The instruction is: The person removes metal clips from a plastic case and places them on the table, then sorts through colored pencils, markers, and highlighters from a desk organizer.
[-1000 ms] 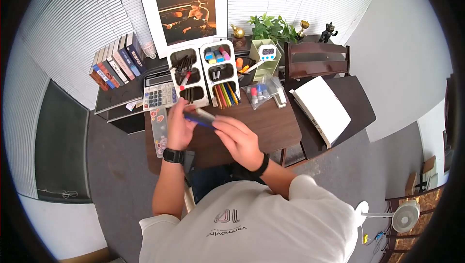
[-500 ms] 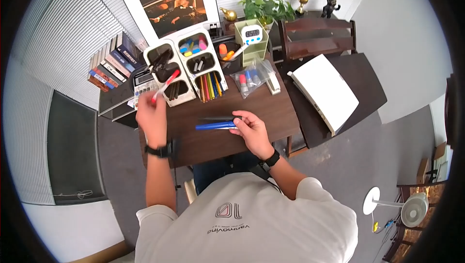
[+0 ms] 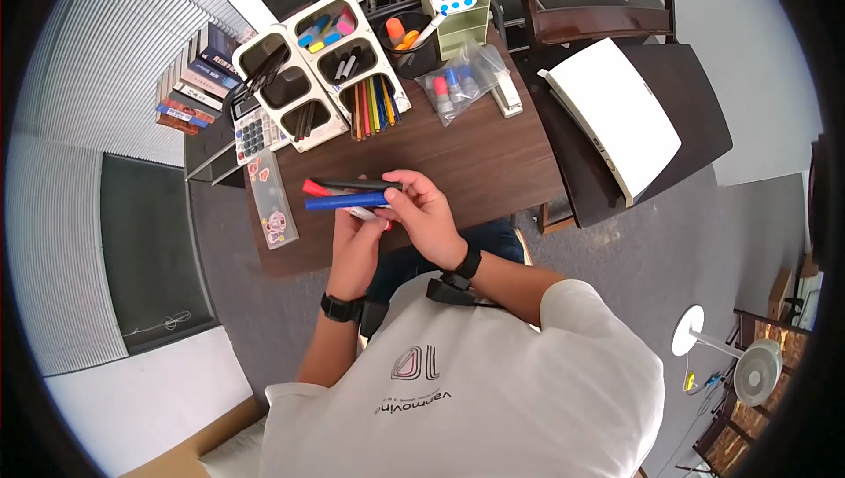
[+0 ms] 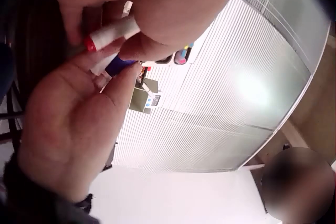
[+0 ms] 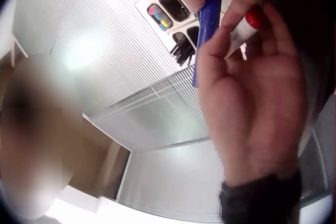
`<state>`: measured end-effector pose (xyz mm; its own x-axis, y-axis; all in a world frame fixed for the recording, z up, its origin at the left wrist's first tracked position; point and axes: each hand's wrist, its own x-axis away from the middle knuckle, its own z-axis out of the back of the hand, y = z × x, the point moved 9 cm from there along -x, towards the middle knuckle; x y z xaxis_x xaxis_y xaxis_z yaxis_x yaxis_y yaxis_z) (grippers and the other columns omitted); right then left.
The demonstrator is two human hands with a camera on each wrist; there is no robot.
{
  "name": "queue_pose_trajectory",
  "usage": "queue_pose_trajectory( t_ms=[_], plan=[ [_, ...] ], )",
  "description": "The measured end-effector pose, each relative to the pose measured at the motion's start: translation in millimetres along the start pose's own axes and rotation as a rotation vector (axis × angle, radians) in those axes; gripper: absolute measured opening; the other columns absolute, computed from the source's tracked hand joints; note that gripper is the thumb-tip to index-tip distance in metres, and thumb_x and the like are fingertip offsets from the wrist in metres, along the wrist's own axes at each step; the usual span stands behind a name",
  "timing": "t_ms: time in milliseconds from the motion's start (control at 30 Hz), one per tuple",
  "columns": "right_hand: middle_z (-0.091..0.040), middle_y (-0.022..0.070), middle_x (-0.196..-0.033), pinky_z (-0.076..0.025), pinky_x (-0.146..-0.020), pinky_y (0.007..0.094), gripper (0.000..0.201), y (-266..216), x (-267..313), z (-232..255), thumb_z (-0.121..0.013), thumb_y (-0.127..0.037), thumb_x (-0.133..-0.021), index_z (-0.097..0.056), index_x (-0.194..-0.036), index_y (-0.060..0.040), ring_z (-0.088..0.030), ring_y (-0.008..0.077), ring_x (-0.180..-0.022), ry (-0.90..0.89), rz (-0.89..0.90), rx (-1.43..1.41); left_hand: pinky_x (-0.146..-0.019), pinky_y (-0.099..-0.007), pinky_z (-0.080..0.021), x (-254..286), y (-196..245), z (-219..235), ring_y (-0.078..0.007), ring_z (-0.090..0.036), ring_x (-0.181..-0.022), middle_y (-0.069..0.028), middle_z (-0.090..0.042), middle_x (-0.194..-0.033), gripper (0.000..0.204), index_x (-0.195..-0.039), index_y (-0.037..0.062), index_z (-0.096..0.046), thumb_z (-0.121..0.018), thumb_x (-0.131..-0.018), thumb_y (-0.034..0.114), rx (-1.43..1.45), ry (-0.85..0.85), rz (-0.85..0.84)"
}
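Observation:
In the head view, the left hand and right hand meet above the table's near part. Thumb and fingers of the right hand pinch a blue marker and a black pen, side by side. Curled round a red-and-white marker, the left hand lies just below them. In the left wrist view, this marker's white barrel crosses between both hands; the blue marker is partly hidden by fingers. The right wrist view has the blue marker upright beside the left palm.
White organizers with pens and colored pencils stand at the back left. Behind are a mesh cup, a green holder and a bag of markers. A sticker-covered case lies left; a white box sits right.
The left hand has brought the red-and-white marker from beside the organizers down to the right hand. The right hand, still pinching the blue marker and black pen, has moved slightly left.

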<state>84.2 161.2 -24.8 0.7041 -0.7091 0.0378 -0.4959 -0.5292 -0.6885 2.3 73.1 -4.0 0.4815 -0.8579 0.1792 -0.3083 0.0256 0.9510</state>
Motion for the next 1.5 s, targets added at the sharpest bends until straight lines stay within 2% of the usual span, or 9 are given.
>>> queue_pose_trajectory(
  t_ms=[100,300,467,533,800,1000,1133,1200,1500],
  plan=[
    [-0.068,0.0077,-0.118,-0.056,-0.089,0.029,0.026,-13.5,7.8,-10.5,-0.066,-0.004,-0.104,-0.063,-0.13,-0.0037,-0.066,0.0133,-0.106,-0.064,0.184,0.305,-0.111,-0.0416,-0.048,-7.0,7.4,-10.5,-0.0252,-0.059,-0.131,-0.0118,-0.059,-0.143,0.042,-0.145,0.0042,-0.048,-0.058,-0.104,0.006,0.476,0.076,0.019],
    [-0.065,0.0153,-0.13,-0.049,-0.107,0.044,0.033,-32.2,14.7,-46.9,-0.074,-0.001,-0.089,-0.067,-0.121,-0.0069,-0.061,0.0372,-0.123,-0.254,0.417,0.828,-0.113,-0.0424,-0.049,-18.9,20.9,19.6,-0.026,-0.062,-0.13,-0.0146,-0.068,-0.134,0.024,-0.129,-0.0008,-0.06,-0.059,-0.109,0.012,0.159,0.249,-0.136],
    [-0.063,0.0165,-0.132,-0.051,-0.104,0.0426,0.04,-54.7,5.2,-44.8,-0.075,-0.004,-0.089,-0.063,-0.127,-0.0041,-0.062,0.0366,-0.12,-0.206,0.539,0.983,-0.113,-0.0391,-0.048,-19.5,46.0,12.9,-0.0231,-0.064,-0.128,-0.0186,-0.067,-0.139,0.028,-0.132,-0.0044,-0.06,-0.063,-0.105,0.003,-0.306,0.064,-0.431],
    [-0.06,0.0157,-0.132,-0.054,-0.097,0.0399,0.044,-48.9,-2.1,-40.4,-0.074,-0.006,-0.091,-0.062,-0.133,-0.003,-0.064,0.0335,-0.114,-0.215,0.293,0.829,-0.109,-0.0362,-0.05,-26.9,14.8,27.3,-0.0217,-0.063,-0.128,-0.0192,-0.067,-0.137,0.031,-0.134,-0.0044,-0.06,-0.063,-0.104,0.001,-0.325,0.031,-0.365],
    [-0.061,0.0142,-0.126,-0.055,-0.094,0.0404,0.057,-40.7,-0.6,-48.9,-0.078,-0.02,-0.094,-0.058,-0.145,-0.0042,-0.066,0.0318,-0.103,-0.362,0.331,0.976,-0.091,-0.0342,-0.056,-25.8,23.0,16.6,-0.0184,-0.07,-0.105,-0.0111,-0.074,-0.119,0.061,-0.149,0.0042,-0.054,-0.07,-0.091,-0.001,-0.458,0.096,-0.361],
    [-0.067,0.0151,-0.107,-0.054,-0.089,0.0414,0.062,-42.3,1.3,-37.5,-0.085,-0.032,-0.088,-0.062,-0.138,-0.0034,-0.065,0.0325,-0.096,-0.259,0.417,1.082,-0.079,-0.0373,-0.058,-15.0,27.2,9.0,-0.0234,-0.074,-0.088,-0.0128,-0.075,-0.101,0.076,-0.157,0.0115,-0.049,-0.078,-0.087,0.009,-0.737,0.205,-0.375],
    [-0.061,0.0086,-0.083,-0.05,-0.066,0.0353,0.031,-38.7,-2.4,-30.3,-0.085,-0.028,-0.09,-0.067,-0.099,-0.0049,-0.061,0.0211,-0.071,-0.266,0.288,1.004,-0.075,-0.0379,-0.058,-7.0,35.2,2.1,-0.0268,-0.075,-0.082,-0.0151,-0.074,-0.096,0.079,-0.156,0.0121,-0.05,-0.084,-0.085,0.016,-0.842,0.264,-0.421],
    [-0.056,0.0103,-0.077,-0.048,-0.061,0.0378,0.038,-37.6,-2.1,-31.5,-0.084,-0.032,-0.091,-0.058,-0.09,-0.0042,-0.059,0.0264,-0.066,-0.267,0.298,0.938,-0.074,-0.0375,-0.059,-5.4,34.5,1.9,-0.0257,-0.076,-0.079,-0.0159,-0.075,-0.094,0.075,-0.152,0.0111,-0.055,-0.086,-0.084,0.017,-0.828,0.25,-0.474],
    [-0.051,0.0054,-0.1,-0.047,-0.069,0.0294,0.031,-43.1,-4.2,-32.0,-0.087,-0.021,-0.09,-0.065,-0.1,-0.0015,-0.05,0.0145,-0.082,-0.413,0.228,0.712,-0.078,-0.0363,-0.06,-5.8,20.4,9.5,-0.0235,-0.079,-0.087,-0.0171,-0.078,-0.098,0.067,-0.152,0.0045,-0.057,-0.08,-0.089,0.011,-0.807,0.177,-0.491]
  ],
)
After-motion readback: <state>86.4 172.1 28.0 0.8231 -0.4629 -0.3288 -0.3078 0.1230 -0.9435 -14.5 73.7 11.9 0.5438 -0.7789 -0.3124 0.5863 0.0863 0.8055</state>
